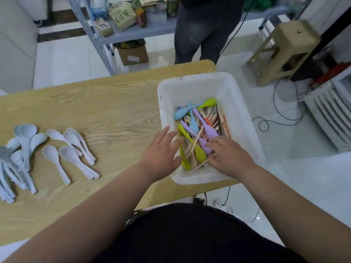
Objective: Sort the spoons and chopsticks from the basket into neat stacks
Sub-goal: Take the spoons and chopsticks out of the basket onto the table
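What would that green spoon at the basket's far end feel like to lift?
Likely light and stiff: the green spoon looks like moulded plastic. It lies on top, so it should lift free of the chopsticks. Its smooth rounded bowl may slip.

No text can be read anywhere in this view. The pale green printed cardboard carton (122,16) on the grey metal shelf (136,34), at about 11 o'clock, carries dark marks, but they are too blurred to read. The brown cardboard box (139,53) on the floor below it has a white paper label (133,58), which shows no legible letters.
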`<control>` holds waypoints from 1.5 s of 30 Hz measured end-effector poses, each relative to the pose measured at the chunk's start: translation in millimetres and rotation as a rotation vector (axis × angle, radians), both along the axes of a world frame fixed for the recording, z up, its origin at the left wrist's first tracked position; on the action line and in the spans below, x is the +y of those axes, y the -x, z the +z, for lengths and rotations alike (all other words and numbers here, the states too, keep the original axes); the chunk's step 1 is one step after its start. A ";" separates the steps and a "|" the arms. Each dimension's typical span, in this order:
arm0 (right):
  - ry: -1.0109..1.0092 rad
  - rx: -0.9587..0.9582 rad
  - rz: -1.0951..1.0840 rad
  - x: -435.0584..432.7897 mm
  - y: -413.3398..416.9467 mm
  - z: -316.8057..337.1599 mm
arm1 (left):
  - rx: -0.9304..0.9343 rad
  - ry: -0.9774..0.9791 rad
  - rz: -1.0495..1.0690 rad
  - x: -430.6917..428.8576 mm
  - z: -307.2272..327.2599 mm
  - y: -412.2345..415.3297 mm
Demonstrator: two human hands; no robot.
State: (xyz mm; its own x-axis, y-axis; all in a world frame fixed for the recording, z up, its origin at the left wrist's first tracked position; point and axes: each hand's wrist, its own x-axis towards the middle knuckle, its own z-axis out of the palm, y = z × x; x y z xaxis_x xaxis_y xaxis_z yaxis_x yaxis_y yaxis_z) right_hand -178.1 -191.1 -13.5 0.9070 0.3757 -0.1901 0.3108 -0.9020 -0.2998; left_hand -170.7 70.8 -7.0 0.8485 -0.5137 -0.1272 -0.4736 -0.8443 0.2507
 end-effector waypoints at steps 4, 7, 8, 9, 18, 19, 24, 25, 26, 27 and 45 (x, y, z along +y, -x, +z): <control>-0.007 0.186 -0.022 -35.7 8.6 -4.7 | 0.044 -0.081 -0.006 -26.1 -19.0 18.8; -0.018 0.247 -0.008 -47.2 9.6 -14.7 | 0.007 -0.135 0.006 -33.7 -29.8 26.9; -0.018 0.240 0.003 -48.2 8.6 -17.1 | 0.004 -0.136 0.022 -34.7 -31.4 27.0; -0.023 0.221 0.016 -48.2 7.0 -18.6 | 0.005 -0.136 0.033 -35.3 -31.8 25.8; 0.007 0.157 -0.028 -46.7 -16.4 -13.2 | 0.057 -0.247 0.031 -44.0 -19.2 3.4; 0.030 0.156 -0.049 -44.0 -16.4 -12.2 | 0.063 -0.275 0.009 -43.5 -16.7 3.1; 0.106 0.188 -0.198 -31.2 2.7 -10.5 | 0.123 -0.339 -0.205 -33.7 -11.8 11.6; 0.111 0.190 -0.206 -30.2 8.6 -10.8 | 0.122 -0.338 -0.239 -30.6 -11.7 14.2; 0.115 0.192 -0.218 -29.5 14.1 -10.9 | 0.121 -0.334 -0.263 -28.3 -11.6 16.4; 0.122 0.191 -0.231 -28.8 18.4 -11.0 | 0.124 -0.327 -0.278 -26.8 -11.3 18.3; 0.120 0.196 -0.259 -39.6 -10.8 -5.8 | 0.169 -0.320 -0.230 -41.8 -7.0 0.5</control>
